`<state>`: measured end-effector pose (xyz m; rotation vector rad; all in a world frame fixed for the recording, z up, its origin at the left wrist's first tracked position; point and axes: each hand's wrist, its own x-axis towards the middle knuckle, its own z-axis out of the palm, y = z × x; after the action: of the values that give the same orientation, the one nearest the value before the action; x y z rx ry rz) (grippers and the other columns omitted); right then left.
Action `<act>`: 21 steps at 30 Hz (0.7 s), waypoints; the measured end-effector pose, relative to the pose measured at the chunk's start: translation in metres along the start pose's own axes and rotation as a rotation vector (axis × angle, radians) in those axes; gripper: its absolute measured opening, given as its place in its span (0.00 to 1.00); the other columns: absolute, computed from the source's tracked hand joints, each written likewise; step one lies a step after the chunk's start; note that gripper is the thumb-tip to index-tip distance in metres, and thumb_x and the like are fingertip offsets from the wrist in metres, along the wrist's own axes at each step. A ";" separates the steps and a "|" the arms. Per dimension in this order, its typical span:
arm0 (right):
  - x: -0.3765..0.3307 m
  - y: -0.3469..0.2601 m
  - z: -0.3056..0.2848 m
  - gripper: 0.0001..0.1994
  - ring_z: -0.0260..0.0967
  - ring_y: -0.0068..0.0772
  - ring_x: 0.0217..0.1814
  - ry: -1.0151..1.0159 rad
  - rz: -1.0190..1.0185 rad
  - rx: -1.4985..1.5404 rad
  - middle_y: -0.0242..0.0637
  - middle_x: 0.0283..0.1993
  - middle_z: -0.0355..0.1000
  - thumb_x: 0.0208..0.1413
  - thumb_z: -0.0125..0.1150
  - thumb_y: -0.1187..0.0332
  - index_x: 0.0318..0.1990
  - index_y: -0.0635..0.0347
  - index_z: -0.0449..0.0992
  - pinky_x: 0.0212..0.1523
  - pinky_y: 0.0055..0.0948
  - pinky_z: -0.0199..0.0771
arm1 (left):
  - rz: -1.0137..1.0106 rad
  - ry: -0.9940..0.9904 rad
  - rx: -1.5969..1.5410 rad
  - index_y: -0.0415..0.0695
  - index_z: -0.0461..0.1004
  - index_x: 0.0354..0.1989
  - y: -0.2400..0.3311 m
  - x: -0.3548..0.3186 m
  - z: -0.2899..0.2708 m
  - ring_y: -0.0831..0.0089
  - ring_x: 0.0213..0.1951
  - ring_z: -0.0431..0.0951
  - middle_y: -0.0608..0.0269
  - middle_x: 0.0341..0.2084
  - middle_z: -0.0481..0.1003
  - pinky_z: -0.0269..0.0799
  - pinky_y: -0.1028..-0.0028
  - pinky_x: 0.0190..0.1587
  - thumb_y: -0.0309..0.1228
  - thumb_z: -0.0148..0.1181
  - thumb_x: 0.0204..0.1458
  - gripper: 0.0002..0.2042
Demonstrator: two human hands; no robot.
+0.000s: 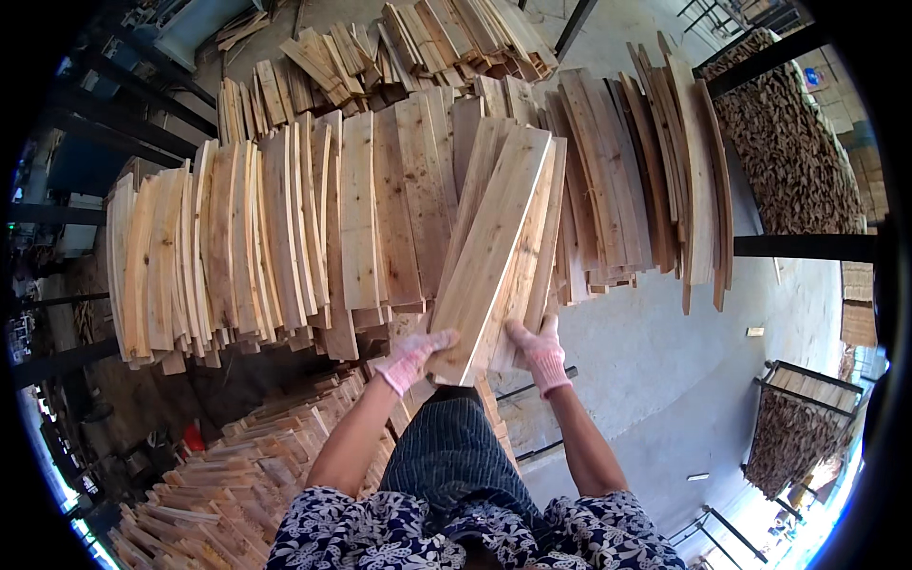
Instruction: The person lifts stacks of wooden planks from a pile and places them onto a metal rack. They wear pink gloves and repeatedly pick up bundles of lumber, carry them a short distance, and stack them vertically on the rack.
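Several wooden boards (pixel 499 233) lie fanned together in front of me, their near ends between my hands and their far ends over a long stack of boards (pixel 375 209). My left hand (pixel 415 358), in a pink-white knit glove, grips the left edge near the bottom end, thumb on top and fingers mostly hidden beneath. On the right side, my gloved right hand (pixel 540 351) is closed round the near edge of the same boards, thumb toward their upper face. The top board is pale and knotty, angled up to the right.
Another pile of boards (pixel 418 47) rises behind the stack. At lower left lies a large heap of boards (pixel 218 484). Dark metal bars (pixel 807 247) jut in on the right, near racks of packed wood pieces (pixel 793 142). Grey concrete floor (pixel 655 361) shows at right.
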<state>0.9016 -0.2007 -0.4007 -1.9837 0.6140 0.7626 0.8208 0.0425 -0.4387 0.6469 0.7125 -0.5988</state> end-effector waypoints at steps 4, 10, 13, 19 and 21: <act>-0.003 0.029 0.004 0.32 0.73 0.51 0.53 0.006 -0.191 -0.010 0.54 0.51 0.72 0.49 0.74 0.53 0.54 0.65 0.67 0.53 0.42 0.74 | 0.076 -0.010 -0.189 0.48 0.53 0.73 -0.056 0.002 -0.013 0.61 0.59 0.75 0.56 0.61 0.69 0.77 0.62 0.59 0.29 0.75 0.49 0.44; 0.037 0.056 0.048 0.27 0.63 0.52 0.50 0.174 -0.379 -0.443 0.54 0.51 0.62 0.50 0.72 0.46 0.46 0.59 0.74 0.55 0.48 0.67 | 0.112 -0.005 -0.341 0.52 0.56 0.72 -0.086 0.043 -0.015 0.61 0.57 0.77 0.58 0.59 0.71 0.79 0.59 0.57 0.27 0.71 0.52 0.40; 0.072 0.074 0.045 0.30 0.67 0.43 0.52 0.239 -0.057 0.510 0.45 0.57 0.66 0.57 0.64 0.41 0.58 0.52 0.72 0.57 0.44 0.70 | 0.088 0.004 -0.299 0.52 0.56 0.72 -0.092 0.053 -0.024 0.59 0.57 0.77 0.57 0.59 0.72 0.81 0.58 0.56 0.26 0.68 0.55 0.36; 0.102 0.075 0.019 0.34 0.71 0.33 0.61 -0.436 0.015 0.725 0.34 0.60 0.75 0.59 0.65 0.43 0.66 0.56 0.70 0.62 0.41 0.74 | 0.138 -0.029 -0.250 0.51 0.54 0.72 -0.085 0.044 -0.017 0.64 0.52 0.79 0.60 0.55 0.73 0.82 0.60 0.50 0.31 0.71 0.55 0.39; 0.082 0.064 0.021 0.34 0.69 0.33 0.64 -0.544 -0.049 0.751 0.37 0.64 0.71 0.62 0.63 0.46 0.69 0.55 0.65 0.63 0.38 0.74 | 0.141 0.019 -0.182 0.50 0.51 0.72 -0.073 0.026 -0.008 0.62 0.52 0.79 0.57 0.57 0.71 0.82 0.58 0.51 0.32 0.70 0.56 0.40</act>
<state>0.9090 -0.2227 -0.5040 -1.0419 0.4286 0.8382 0.7833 -0.0066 -0.4861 0.5292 0.7233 -0.3933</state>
